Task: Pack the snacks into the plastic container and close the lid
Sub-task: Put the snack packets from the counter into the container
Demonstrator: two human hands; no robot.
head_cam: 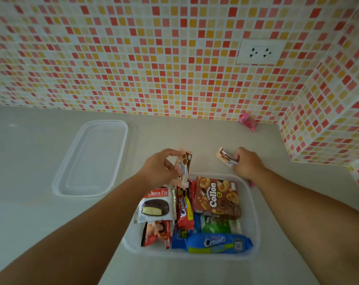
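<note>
Gripping one pink wafer packet [183,167] upright, left hand [160,169]; right hand [247,163] pinches another [224,156], tilted left.

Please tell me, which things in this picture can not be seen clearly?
Head view only:
- The right hand covers most of its packet; brand unreadable.
- Green pack: blurred, partly under the Collon box.
- Pink object by the wall: too small to identify.
- Container bottom: hidden by snacks.
</note>
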